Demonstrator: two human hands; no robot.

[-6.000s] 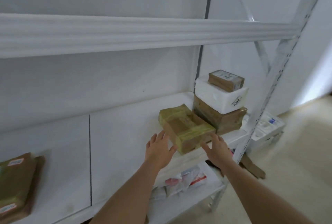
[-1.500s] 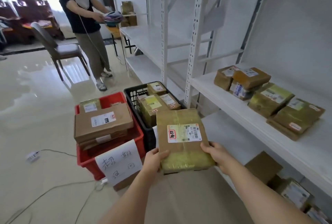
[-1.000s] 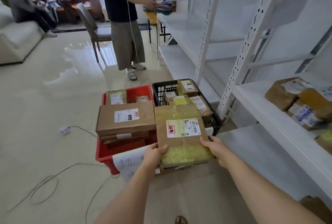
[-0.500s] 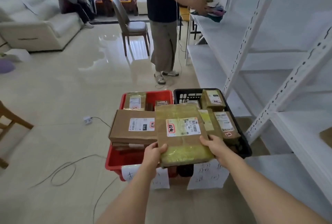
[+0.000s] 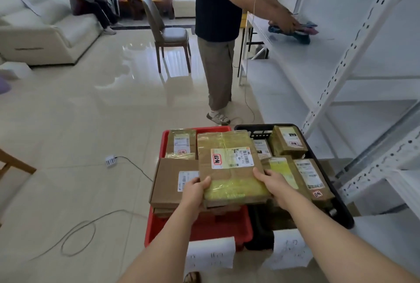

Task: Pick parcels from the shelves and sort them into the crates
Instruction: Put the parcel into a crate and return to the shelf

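Two hands, left hand (image 5: 195,188) and right hand (image 5: 273,184), grip parcel (image 5: 229,164) over parcel-filled red crate (image 5: 200,229), black crate (image 5: 327,182)

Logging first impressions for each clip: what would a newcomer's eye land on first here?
First, the yellow-taped parcel at centre, gripped at its near corners by the left hand and right hand. Below it sit the red crate on the left and the black crate on the right, both holding parcels. Behind them, a standing person reaches onto the white shelving.
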